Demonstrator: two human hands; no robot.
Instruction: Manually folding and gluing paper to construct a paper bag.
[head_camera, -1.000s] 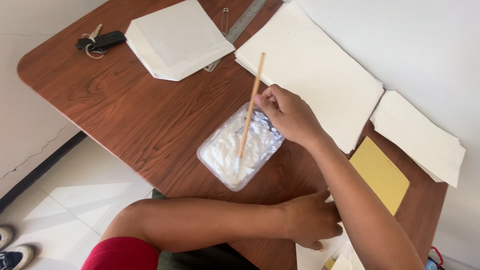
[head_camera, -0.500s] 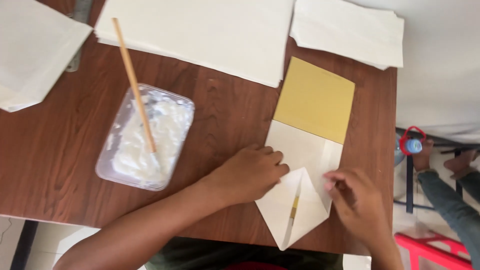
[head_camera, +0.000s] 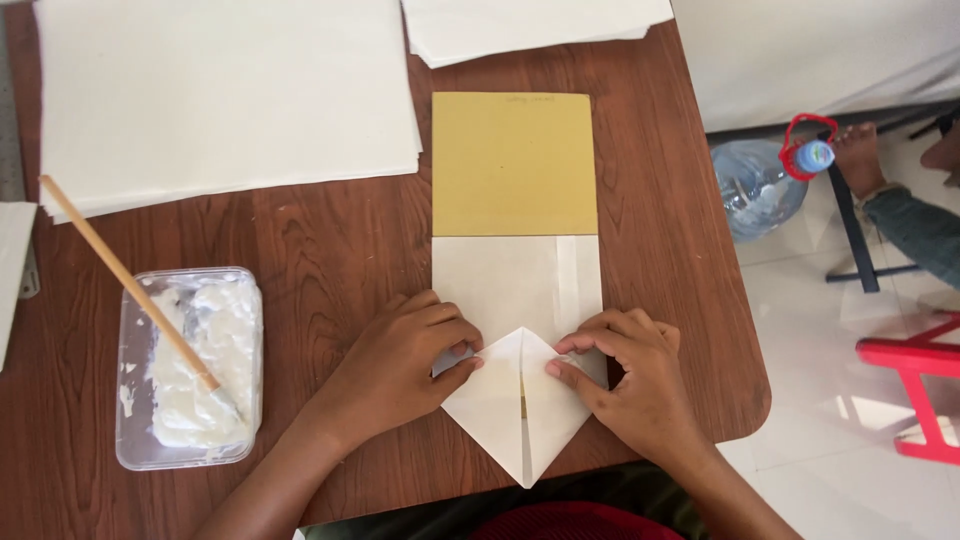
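A folded white paper (head_camera: 515, 290) lies on the brown table (head_camera: 330, 250) over a yellow card (head_camera: 514, 165). Its near end is folded into a point (head_camera: 520, 410) that reaches the table's front edge. My left hand (head_camera: 405, 360) presses the left flap of the point with its fingertips. My right hand (head_camera: 630, 375) presses the right flap. Both hands lie flat on the paper and grip nothing.
A clear plastic tub of white paste (head_camera: 190, 365) with a wooden stick (head_camera: 125, 280) in it stands to the left. Stacks of white paper (head_camera: 220, 95) lie at the back. A water bottle (head_camera: 760, 180), a red stool (head_camera: 915, 385) and another person's feet (head_camera: 865, 160) are on the floor at right.
My right hand let go of the stick in the paste tub and came to the folded paper. The view swung right, and both hands now press the paper's pointed flaps.
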